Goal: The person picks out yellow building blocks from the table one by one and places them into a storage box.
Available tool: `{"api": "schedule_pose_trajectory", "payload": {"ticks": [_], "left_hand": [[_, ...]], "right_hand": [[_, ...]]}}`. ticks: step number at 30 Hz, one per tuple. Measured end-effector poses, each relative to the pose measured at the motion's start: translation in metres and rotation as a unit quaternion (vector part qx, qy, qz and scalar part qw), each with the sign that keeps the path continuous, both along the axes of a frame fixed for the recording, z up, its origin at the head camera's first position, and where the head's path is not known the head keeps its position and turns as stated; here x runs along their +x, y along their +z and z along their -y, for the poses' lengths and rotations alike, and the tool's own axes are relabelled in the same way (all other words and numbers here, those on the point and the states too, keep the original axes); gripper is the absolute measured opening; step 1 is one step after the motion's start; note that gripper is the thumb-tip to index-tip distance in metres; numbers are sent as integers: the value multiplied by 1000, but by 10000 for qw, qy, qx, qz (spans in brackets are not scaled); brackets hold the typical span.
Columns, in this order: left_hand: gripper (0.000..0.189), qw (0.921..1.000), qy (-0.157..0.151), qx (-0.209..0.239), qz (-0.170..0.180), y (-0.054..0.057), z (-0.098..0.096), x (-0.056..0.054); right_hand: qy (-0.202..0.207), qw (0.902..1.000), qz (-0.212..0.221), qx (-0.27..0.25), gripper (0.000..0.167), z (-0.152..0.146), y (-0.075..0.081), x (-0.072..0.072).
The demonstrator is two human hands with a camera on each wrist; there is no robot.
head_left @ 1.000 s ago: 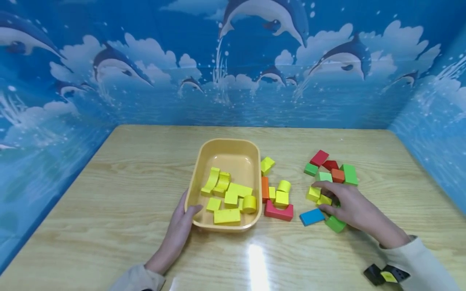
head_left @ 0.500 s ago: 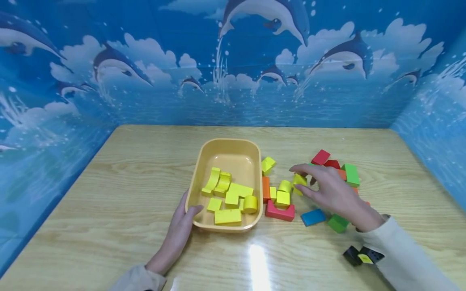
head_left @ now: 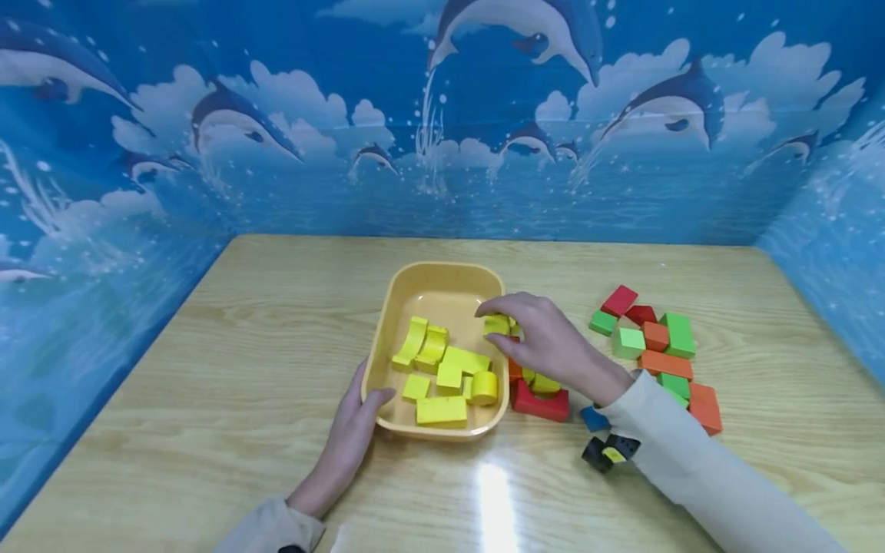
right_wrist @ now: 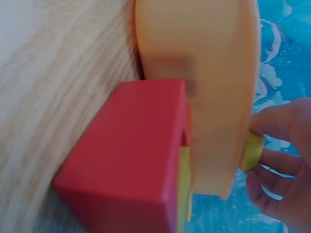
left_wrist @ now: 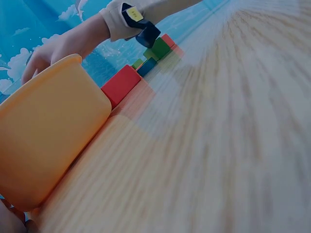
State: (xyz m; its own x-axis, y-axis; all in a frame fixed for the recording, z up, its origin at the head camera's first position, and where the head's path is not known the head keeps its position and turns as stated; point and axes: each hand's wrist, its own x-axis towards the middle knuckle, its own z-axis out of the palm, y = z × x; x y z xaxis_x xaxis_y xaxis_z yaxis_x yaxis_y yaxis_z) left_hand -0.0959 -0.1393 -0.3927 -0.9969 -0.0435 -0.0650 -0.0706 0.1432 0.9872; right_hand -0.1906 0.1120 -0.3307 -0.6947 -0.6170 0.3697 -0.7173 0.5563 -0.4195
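My left hand (head_left: pixel 349 430) grips the left side of a yellow-orange plastic tub (head_left: pixel 449 266), thumb over its rim. Several yellow wooden blocks (head_left: pixel 441 412) lie inside: curved pieces, a cylinder and rectangular ones. Over the tub's right rim, my right hand (head_left: pixel 553 342) pinches a yellow block (head_left: pixel 495 326) between thumb and fingers. From the right wrist view, that hand (right_wrist: pixel 286 165) holds the yellow block (right_wrist: pixel 253 150) just beyond the rim. Whether it holds a second piece I cannot tell. A red arch block (head_left: pixel 542 403) stands against the tub's right side, with yellow pieces partly hidden behind my hand.
Farther right on the wooden table (head_left: pixel 207 369) lies a group of red, orange and green blocks (head_left: pixel 665 362). A blue block (head_left: pixel 593 418) is partly covered by my right sleeve. Blue dolphin-printed walls (head_left: pixel 332 184) enclose the table's back and sides.
My right hand has picked up yellow from the right-hand group and carried it left to the tub's rim. My left hand keeps its hold on the tub. The head view has shifted slightly.
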Motion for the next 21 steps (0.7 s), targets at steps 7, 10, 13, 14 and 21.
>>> {"api": "schedule_pose_trajectory", "payload": {"ticks": [7,10,13,14,21], "left_hand": [[68,10000,-6,-8,-11,1,1,-1],[68,10000,39,-44,4,1,1,0],[68,10000,15,-1,-19,1,1,-1],[68,10000,-1,20,-31,0,1,-1],[67,9999,-59,127,-50,-2,1,-2]], "right_hand": [[-126,9952,886,391,31,17,-9,-11],[-372,9893,1277,602,28,25,-9,-12],[-552,9839,1400,964,29,31,-8,-11],[-617,9820,1435,1067,29,33,-8,-11],[-839,9764,1462,1351,35,35,-7,-9]]}}
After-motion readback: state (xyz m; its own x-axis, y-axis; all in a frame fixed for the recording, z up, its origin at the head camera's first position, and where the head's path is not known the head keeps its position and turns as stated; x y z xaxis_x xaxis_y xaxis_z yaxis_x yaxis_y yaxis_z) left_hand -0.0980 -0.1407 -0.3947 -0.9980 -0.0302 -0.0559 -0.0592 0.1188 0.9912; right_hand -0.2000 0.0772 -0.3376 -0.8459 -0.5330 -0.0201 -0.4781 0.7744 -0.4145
